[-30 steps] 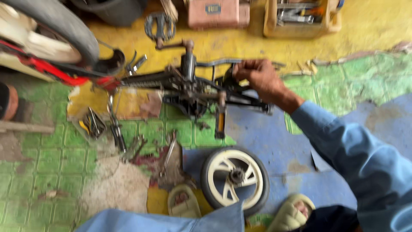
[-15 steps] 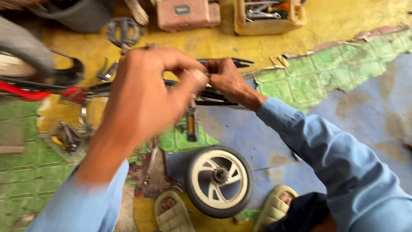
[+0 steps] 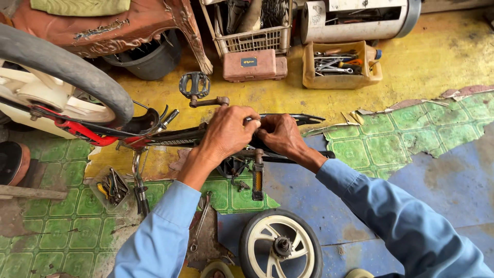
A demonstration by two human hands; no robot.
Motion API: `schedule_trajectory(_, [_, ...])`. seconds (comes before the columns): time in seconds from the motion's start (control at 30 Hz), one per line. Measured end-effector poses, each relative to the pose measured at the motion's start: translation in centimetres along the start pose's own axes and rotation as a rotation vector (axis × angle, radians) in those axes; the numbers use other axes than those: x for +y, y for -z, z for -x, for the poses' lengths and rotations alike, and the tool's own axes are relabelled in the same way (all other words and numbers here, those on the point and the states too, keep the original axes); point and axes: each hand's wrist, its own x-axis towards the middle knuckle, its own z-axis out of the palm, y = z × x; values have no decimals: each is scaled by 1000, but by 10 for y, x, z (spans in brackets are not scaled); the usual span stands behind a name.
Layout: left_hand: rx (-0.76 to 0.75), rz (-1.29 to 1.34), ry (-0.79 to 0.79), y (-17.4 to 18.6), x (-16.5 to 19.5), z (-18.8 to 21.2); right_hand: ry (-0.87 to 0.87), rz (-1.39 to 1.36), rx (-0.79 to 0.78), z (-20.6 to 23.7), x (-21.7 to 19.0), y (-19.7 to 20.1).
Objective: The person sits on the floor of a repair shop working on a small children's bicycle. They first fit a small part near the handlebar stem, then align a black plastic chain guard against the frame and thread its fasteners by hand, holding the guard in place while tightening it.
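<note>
A small bicycle lies on its side on the floor, its black frame running left to right. My left hand and my right hand are both closed on the rear part of the frame, fingers meeting over it. What sits under the fingers is hidden. One pedal sticks up behind my hands, another pedal points toward me. A loose white wheel with a sprocket lies near my feet. The front wheel with its black tyre is at the left.
A wrench lies on the floor by my left sleeve. A small tray of tools is at the left. Behind stand a tan box of spanners, a brown case, a wire basket and a black bucket.
My left hand has come in and settled on the frame beside my right hand. The view has tilted up and back, showing more of the tool boxes.
</note>
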Motion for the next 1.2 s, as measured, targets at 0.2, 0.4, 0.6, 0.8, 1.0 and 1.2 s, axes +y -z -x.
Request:
schedule_trajectory(0.2, [-76,38,42,-5,-4,-2,-15,61,-31,0,1,4])
schedule_trajectory(0.4, [-59,92,66,-7,-7,-3,-14,69,-30,-1,2,2])
schedule_trajectory(0.6, [-55,48,66,-6,-6,-3,-29,99,-7,-2,5,-2])
schedule_trajectory(0.8, [-28,47,13,-10,-11,-3,-80,77,12,1,7,-4])
schedule_trajectory(1.0, [-18,61,41,-16,-13,-4,-104,151,19,2,5,-4])
schedule_trajectory(1.2, [-23,72,50,-18,-15,-4,-146,-12,-26,7,10,-1])
